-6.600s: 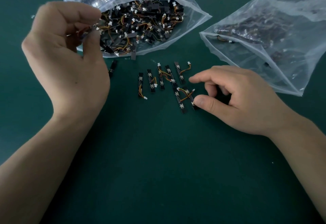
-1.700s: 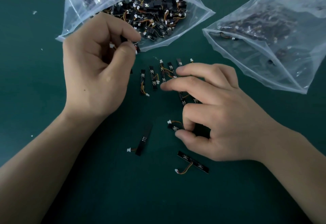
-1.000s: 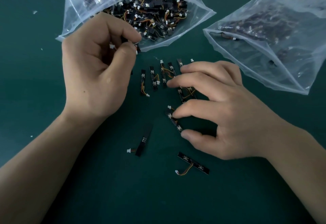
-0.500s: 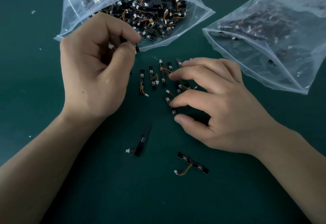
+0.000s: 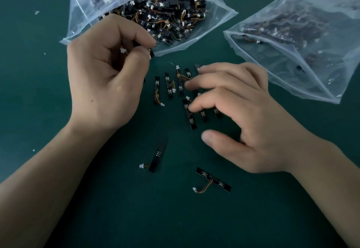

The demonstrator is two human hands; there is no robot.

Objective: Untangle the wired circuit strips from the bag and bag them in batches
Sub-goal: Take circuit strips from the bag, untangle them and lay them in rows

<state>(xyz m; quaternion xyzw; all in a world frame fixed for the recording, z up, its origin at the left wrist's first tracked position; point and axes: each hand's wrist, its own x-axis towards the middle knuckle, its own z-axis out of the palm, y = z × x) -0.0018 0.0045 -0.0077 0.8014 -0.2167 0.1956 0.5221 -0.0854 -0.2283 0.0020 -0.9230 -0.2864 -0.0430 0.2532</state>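
An open clear bag [image 5: 81,19] full of tangled black circuit strips with orange wires lies at the top. My left hand [image 5: 105,76] pinches one or more strips [image 5: 151,52] at the bag's mouth. Several separated strips [image 5: 168,85] lie in a row on the green mat between my hands. My right hand [image 5: 243,115] hovers over the right end of that row with spread fingers, its middle fingertip touching a strip [image 5: 189,114]; the thumb is off it. Two loose strips lie nearer me, one [image 5: 157,155] on the left and one [image 5: 213,179] on the right.
A second clear bag [image 5: 303,39] holding strips lies at the top right, its mouth facing the row. Small white scraps [image 5: 36,12] dot the green mat [image 5: 175,218] at the left.
My right hand slid a strip up from near the loose ones to the row and its thumb has come off it. My left hand has kept its pinch by the bag.
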